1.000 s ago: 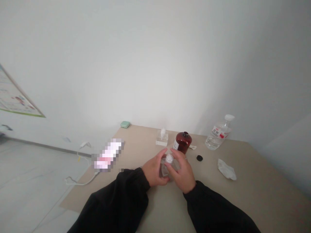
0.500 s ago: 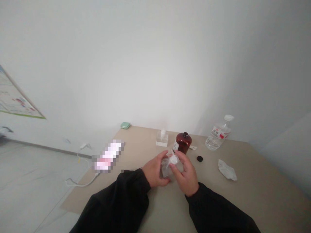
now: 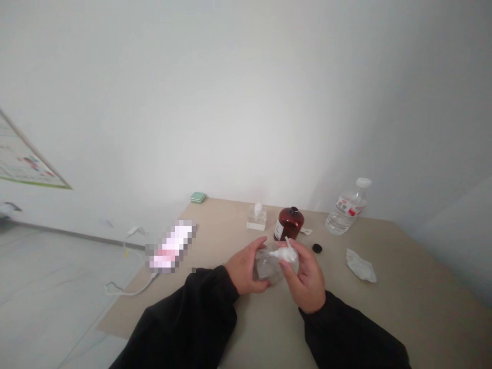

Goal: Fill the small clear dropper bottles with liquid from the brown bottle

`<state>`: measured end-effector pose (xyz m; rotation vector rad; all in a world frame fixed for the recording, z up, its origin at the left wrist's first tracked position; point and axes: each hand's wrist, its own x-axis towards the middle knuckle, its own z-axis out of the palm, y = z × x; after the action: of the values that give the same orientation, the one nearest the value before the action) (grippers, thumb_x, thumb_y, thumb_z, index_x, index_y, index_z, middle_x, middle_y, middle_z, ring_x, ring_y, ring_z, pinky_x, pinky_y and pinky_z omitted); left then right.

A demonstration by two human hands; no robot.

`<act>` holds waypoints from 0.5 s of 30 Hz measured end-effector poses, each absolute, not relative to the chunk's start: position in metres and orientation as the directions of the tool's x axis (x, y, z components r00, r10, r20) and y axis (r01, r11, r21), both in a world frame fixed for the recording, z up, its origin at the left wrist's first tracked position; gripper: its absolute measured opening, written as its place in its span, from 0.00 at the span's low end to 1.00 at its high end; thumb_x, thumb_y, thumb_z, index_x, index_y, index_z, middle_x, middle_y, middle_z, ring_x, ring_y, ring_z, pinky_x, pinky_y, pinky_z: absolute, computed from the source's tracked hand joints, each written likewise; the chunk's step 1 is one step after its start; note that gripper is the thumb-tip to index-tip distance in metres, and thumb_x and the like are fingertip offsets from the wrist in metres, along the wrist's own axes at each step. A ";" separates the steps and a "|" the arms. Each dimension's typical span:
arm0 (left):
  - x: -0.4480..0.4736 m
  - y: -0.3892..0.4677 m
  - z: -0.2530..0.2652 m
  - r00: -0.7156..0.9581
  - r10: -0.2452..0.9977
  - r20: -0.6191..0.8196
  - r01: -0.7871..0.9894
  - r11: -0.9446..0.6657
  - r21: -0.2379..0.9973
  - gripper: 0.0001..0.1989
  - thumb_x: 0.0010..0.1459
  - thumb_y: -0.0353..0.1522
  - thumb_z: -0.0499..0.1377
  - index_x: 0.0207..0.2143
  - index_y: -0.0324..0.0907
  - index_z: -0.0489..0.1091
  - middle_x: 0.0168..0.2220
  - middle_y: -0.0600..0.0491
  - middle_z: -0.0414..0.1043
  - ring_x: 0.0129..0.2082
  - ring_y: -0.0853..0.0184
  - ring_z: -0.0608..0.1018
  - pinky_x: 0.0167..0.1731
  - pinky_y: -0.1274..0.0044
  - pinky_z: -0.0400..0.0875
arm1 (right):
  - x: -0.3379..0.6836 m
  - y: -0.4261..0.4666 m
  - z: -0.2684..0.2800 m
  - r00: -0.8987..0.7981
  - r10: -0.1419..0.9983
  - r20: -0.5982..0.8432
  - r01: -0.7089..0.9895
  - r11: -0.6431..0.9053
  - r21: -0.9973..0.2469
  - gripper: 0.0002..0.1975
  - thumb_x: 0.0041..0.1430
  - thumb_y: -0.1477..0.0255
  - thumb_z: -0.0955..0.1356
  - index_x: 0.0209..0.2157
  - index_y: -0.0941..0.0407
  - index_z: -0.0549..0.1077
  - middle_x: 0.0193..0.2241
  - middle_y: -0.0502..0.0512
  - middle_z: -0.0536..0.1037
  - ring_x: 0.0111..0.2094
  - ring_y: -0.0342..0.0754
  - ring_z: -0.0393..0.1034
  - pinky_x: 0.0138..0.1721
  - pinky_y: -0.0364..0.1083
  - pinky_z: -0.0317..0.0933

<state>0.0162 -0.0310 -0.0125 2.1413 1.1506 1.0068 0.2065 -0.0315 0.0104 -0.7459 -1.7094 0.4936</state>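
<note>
My left hand (image 3: 246,267) is wrapped round a clear bottle (image 3: 264,268) low over the table, its open neck facing up. Between the thumb and fingers of my right hand (image 3: 305,279) is a white pump head (image 3: 285,254), tipped on its side with the spout pointing up. The pump's lower end is just above the bottle's neck; whether its tube is still inside I cannot tell. Behind my hands stands an uncapped brown bottle (image 3: 291,223) with a white label. A small black cap (image 3: 317,248) lies to the right of it.
A small clear block-shaped bottle with a white top (image 3: 257,220) stands near the wall. To the right are a water bottle (image 3: 343,212) and a crumpled tissue (image 3: 361,266). A blurred-out phone (image 3: 172,246) with a white cable (image 3: 132,293) and a green case (image 3: 198,197) are at left.
My right hand has shifted right, taking the white pump head up off the bottle's neck and tipping it sideways. My left hand stays put round the bottle.
</note>
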 end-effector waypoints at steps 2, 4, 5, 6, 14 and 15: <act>0.016 -0.031 -0.012 0.364 0.855 0.369 0.481 -0.512 0.712 0.55 0.38 0.33 0.69 0.65 0.42 0.42 0.55 0.41 0.65 0.51 0.52 0.73 0.53 0.59 0.68 | 0.207 -0.031 0.009 -0.132 0.712 0.689 0.200 0.700 -0.685 0.23 0.61 0.73 0.67 0.57 0.51 0.64 0.48 0.61 0.76 0.48 0.54 0.73 0.51 0.57 0.65; 0.017 -0.031 -0.012 0.367 0.854 0.370 0.480 -0.514 0.711 0.55 0.38 0.33 0.69 0.65 0.42 0.43 0.55 0.41 0.64 0.52 0.51 0.73 0.53 0.59 0.68 | 0.206 -0.032 0.009 -0.127 0.730 0.672 0.194 0.682 -0.705 0.23 0.61 0.71 0.67 0.58 0.51 0.64 0.48 0.61 0.76 0.48 0.55 0.73 0.52 0.58 0.65; 0.017 -0.031 -0.012 0.369 0.852 0.371 0.479 -0.516 0.710 0.55 0.38 0.33 0.69 0.65 0.41 0.42 0.55 0.40 0.64 0.52 0.50 0.73 0.53 0.58 0.68 | 0.206 -0.032 0.008 -0.134 0.739 0.660 0.197 0.673 -0.713 0.23 0.61 0.71 0.67 0.58 0.51 0.64 0.49 0.62 0.76 0.48 0.55 0.73 0.52 0.58 0.65; 0.017 -0.031 -0.011 0.370 0.852 0.371 0.478 -0.517 0.710 0.55 0.38 0.33 0.69 0.64 0.41 0.42 0.55 0.39 0.64 0.52 0.50 0.72 0.53 0.58 0.68 | 0.206 -0.033 0.008 -0.144 0.746 0.651 0.197 0.666 -0.720 0.23 0.61 0.70 0.67 0.58 0.51 0.64 0.49 0.62 0.76 0.48 0.55 0.73 0.52 0.58 0.65; 0.016 -0.032 -0.010 0.363 0.864 0.349 0.486 -0.494 0.720 0.54 0.38 0.33 0.69 0.64 0.40 0.43 0.55 0.40 0.65 0.52 0.51 0.73 0.53 0.58 0.68 | 0.208 -0.035 0.014 -0.153 0.759 0.633 0.222 0.651 -0.726 0.24 0.62 0.71 0.67 0.59 0.52 0.62 0.49 0.62 0.76 0.49 0.55 0.73 0.52 0.58 0.65; 0.016 -0.032 -0.010 0.362 0.866 0.345 0.488 -0.492 0.721 0.54 0.38 0.33 0.69 0.64 0.40 0.43 0.55 0.40 0.65 0.52 0.51 0.73 0.53 0.58 0.68 | 0.208 -0.035 0.015 -0.160 0.759 0.631 0.231 0.650 -0.724 0.24 0.62 0.71 0.67 0.59 0.52 0.62 0.49 0.62 0.76 0.48 0.54 0.73 0.52 0.57 0.65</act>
<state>0.0158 -0.0320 -0.0102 2.1223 1.1709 0.9850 0.2083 -0.0349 0.0153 -0.8106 -1.7107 0.5677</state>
